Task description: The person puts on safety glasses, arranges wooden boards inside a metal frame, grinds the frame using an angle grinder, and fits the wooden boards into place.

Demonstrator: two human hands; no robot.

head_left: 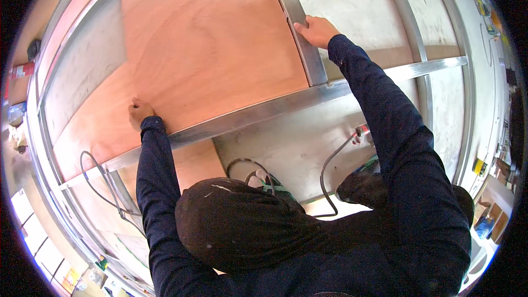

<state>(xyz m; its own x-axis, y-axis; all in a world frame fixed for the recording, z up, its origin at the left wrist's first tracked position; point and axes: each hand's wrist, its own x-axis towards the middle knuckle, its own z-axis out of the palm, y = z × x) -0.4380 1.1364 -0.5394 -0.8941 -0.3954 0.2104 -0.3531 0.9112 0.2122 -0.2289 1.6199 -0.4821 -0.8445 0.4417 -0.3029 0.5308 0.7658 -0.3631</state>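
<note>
A reddish-brown plywood sheet (209, 33) lies against a metal frame, along the long metal crossbar (231, 117). My left hand (142, 114) rests on the sheet near its lower left part. Its fingers are curled closed, and whatever they may hold is too small to make out. My right hand (320, 31) grips the upright metal bar (312, 65) at the sheet's right edge. The thumb lies over the bar's face, and the other fingers are partly hidden.
Below the crossbar, a black cable (328, 168) loops near my feet by a red-and-grey tool (361, 133). Another cable loop (102, 175) hangs at the left. More metal bars (404, 11) and pale panels (352, 5) extend right. A second plywood piece (195, 162) sits below the crossbar.
</note>
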